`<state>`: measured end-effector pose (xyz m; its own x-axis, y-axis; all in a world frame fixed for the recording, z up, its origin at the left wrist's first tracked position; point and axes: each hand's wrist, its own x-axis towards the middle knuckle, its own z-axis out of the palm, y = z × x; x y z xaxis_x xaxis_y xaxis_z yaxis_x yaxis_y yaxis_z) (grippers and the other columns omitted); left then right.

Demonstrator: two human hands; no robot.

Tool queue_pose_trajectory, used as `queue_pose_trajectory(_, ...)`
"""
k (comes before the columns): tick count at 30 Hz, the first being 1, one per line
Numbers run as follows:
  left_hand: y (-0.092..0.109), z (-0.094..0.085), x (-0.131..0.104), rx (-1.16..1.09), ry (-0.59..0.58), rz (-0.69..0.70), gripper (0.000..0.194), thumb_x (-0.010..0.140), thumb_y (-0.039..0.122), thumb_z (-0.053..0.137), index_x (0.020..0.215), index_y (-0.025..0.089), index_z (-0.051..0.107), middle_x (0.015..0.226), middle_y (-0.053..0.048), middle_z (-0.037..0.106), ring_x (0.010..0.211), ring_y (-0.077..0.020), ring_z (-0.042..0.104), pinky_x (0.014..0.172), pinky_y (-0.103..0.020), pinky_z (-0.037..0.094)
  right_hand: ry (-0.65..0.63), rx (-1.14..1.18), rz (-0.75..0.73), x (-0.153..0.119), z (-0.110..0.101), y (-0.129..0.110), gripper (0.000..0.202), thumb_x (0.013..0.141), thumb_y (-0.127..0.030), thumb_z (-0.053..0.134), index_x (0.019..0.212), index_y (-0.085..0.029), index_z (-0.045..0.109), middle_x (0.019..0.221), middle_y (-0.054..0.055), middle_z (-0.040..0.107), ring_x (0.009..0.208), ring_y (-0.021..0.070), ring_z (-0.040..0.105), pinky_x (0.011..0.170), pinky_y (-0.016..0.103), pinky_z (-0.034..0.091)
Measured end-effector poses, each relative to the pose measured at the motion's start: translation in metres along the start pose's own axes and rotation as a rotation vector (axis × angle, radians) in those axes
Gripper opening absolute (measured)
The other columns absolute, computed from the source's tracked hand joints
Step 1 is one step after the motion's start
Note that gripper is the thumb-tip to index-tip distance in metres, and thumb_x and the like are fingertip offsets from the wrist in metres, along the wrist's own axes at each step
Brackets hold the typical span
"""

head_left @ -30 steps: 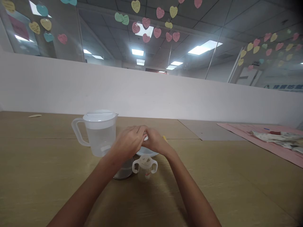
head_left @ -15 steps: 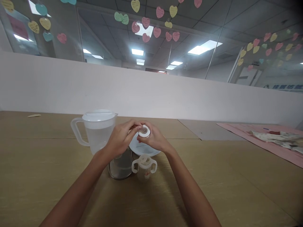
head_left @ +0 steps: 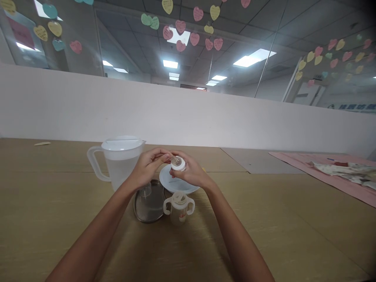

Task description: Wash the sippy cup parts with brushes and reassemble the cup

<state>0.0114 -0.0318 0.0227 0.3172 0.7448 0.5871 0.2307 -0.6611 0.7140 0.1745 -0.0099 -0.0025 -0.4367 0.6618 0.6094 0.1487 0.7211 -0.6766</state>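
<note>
Above a pale blue plate (head_left: 167, 182), my right hand (head_left: 192, 171) is closed around the white collar ring (head_left: 179, 166) of a baby bottle. A clear teat (head_left: 176, 160) sits in that ring, and my left hand (head_left: 150, 164) pinches at it with thumb and fingertips. Below my hands stands the baby bottle (head_left: 179, 209), upright, with two side handles and an uncovered mouth. Left of the bottle lies a round metal tray (head_left: 151, 211). A small clear cap or cup (head_left: 145, 190) rests on the tray, partly behind my left wrist.
A clear lidded jug (head_left: 122, 160) of water stands left of my left hand. At the far right, a pink mat (head_left: 296, 161) bears a crumpled cloth (head_left: 337, 170). The white wall (head_left: 188, 117) bounds the table's back.
The collar ring and teat have tilted in my fingers, so more of the ring's side shows. My left hand has shifted slightly left, uncovering more of the tray.
</note>
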Motion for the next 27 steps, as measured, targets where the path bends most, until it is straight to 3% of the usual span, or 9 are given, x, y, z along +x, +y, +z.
queue_pose_trajectory(5,0.015,0.008,-0.005,0.393,-0.024,0.049,0.027,0.085,0.038,0.039,0.086,0.018,0.057,0.085,-0.001,0.065,0.078,-0.0153,0.059,0.067,-0.024,0.043,0.136,-0.229,-0.074,0.001,0.005,0.000,0.041,0.059,-0.011,0.050,0.099,-0.018,0.053,0.097,0.003,0.060,0.085,0.0157,0.054,0.075,0.027,0.042)
queue_pose_trajectory(9,0.028,0.020,-0.009,0.768,-0.084,0.029,0.027,0.087,0.034,0.033,0.086,0.019,0.055,0.081,-0.002,0.065,0.070,-0.0158,0.058,0.057,-0.024,0.037,0.304,-0.504,-0.099,0.001,0.010,0.009,0.018,0.061,-0.014,0.047,0.076,-0.018,0.055,0.078,0.002,0.058,0.073,0.0155,0.052,0.066,0.025,0.039)
queue_pose_trajectory(12,0.030,0.022,-0.008,0.930,-0.162,-0.014,0.028,0.088,0.032,0.030,0.088,0.018,0.055,0.078,-0.003,0.065,0.066,-0.0166,0.057,0.053,-0.025,0.033,0.269,-0.638,-0.038,0.000,0.011,0.016,0.011,0.063,-0.014,0.046,0.070,-0.019,0.053,0.073,0.002,0.057,0.070,0.0150,0.050,0.062,0.024,0.036)
queue_pose_trajectory(17,0.022,0.012,-0.010,0.977,-0.309,-0.110,0.027,0.086,0.030,0.032,0.092,0.018,0.056,0.080,-0.005,0.064,0.067,-0.0170,0.056,0.053,-0.025,0.031,0.037,-0.654,0.198,-0.001,0.003,0.024,0.019,0.065,-0.024,0.057,0.083,-0.021,0.052,0.077,0.000,0.059,0.069,0.0142,0.051,0.061,0.023,0.035)
queue_pose_trajectory(23,0.017,0.009,-0.019,0.714,-0.650,-0.212,0.026,0.075,0.040,0.048,0.073,0.017,0.058,0.068,-0.002,0.060,0.059,-0.0143,0.052,0.049,-0.023,0.029,0.132,-0.544,0.387,-0.003,-0.013,0.024,0.033,0.072,-0.050,0.051,0.081,-0.020,0.044,0.072,-0.001,0.055,0.063,0.0137,0.050,0.055,0.024,0.035)
queue_pose_trajectory(27,0.016,0.015,-0.019,0.644,-0.703,-0.199,0.021,0.065,0.036,0.058,0.079,0.020,0.059,0.074,0.001,0.059,0.063,-0.0133,0.050,0.048,-0.022,0.027,0.136,-0.442,0.387,-0.005,-0.023,0.017,0.035,0.069,-0.053,0.052,0.075,-0.020,0.043,0.070,-0.002,0.054,0.061,0.0124,0.049,0.052,0.023,0.034)
